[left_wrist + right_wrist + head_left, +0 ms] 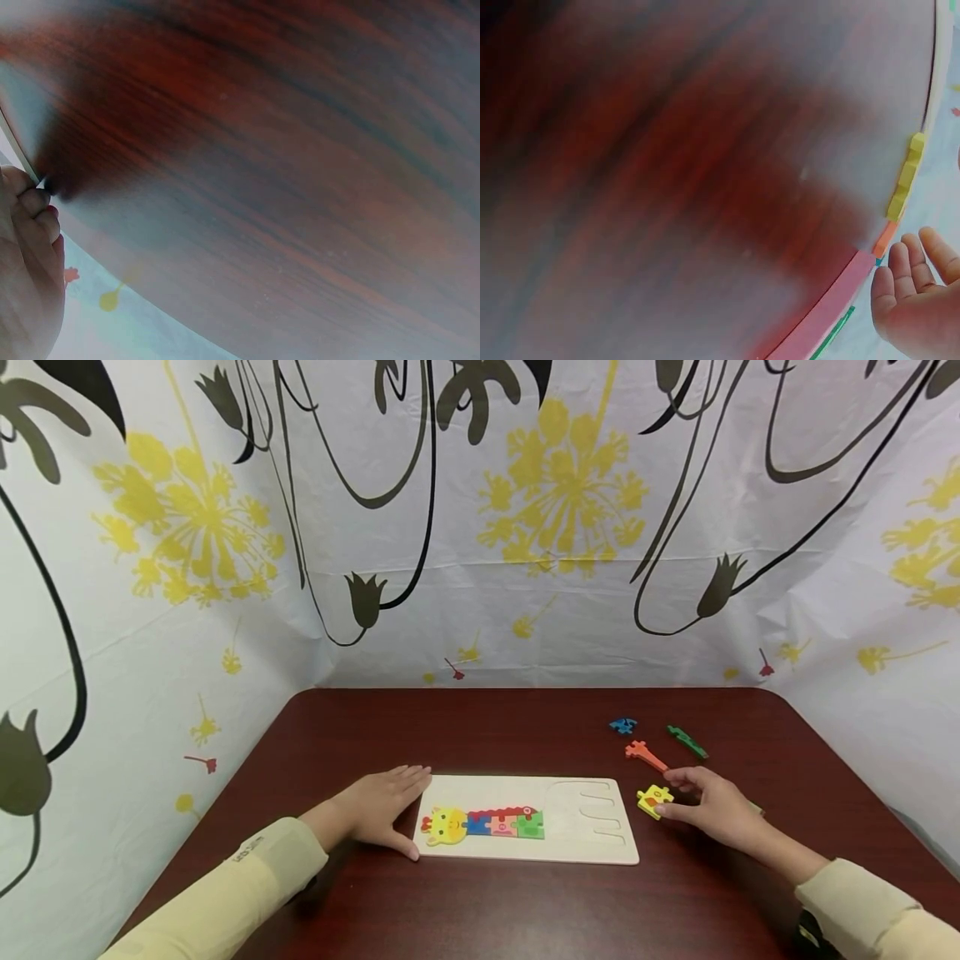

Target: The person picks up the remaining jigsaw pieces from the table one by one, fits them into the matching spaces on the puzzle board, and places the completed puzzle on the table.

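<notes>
Yellow piece [655,801] sits just right of the board [564,820], and we see the right hand [711,807] loosely spread beside it, gripping nothing, left hand [381,810] straight-fingered at the board's left edge; a wide pinch could snag the adjacent orange piece [645,755].

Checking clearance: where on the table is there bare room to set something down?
Bare tabletop lies behind the board, left of the loose blue piece, and in front of the board, between the sleeves. It is crowded right of the board: yellow piece, orange piece, green piece and pink piece lie near the right hand.
</notes>
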`<state>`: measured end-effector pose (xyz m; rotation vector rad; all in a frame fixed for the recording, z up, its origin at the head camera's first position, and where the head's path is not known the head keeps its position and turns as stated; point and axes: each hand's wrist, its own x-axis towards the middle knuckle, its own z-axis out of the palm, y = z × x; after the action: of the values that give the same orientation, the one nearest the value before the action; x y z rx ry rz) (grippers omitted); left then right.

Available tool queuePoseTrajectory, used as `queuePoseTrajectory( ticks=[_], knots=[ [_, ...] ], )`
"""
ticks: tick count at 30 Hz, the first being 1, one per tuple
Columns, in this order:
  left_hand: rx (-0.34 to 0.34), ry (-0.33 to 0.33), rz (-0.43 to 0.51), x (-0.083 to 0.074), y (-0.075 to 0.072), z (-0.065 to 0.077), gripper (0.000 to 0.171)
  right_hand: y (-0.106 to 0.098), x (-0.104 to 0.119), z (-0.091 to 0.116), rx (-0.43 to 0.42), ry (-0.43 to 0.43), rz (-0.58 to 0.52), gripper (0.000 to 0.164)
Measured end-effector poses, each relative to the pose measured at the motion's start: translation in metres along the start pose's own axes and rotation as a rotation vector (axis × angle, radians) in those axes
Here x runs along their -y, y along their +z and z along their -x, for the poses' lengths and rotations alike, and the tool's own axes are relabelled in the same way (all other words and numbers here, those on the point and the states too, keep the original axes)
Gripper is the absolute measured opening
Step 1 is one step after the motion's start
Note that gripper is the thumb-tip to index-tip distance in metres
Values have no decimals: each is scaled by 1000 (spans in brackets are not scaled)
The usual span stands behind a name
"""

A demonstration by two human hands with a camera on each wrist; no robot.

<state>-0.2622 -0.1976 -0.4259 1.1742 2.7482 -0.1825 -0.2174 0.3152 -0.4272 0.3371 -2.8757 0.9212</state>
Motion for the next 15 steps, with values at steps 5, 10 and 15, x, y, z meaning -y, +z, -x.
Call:
queuePoseTrajectory(
  ticks=[5, 10, 15],
  knots=[
    [2, -3, 2, 0, 0, 0, 119, 1, -2, 0, 5, -14, 16, 63],
    [3, 0, 6, 1, 0, -1, 119, 3, -4, -1, 23, -19, 27, 64],
    [0, 10, 8, 2, 2, -2, 120, 3, -3, -1, 46, -14, 45, 67]
  ],
)
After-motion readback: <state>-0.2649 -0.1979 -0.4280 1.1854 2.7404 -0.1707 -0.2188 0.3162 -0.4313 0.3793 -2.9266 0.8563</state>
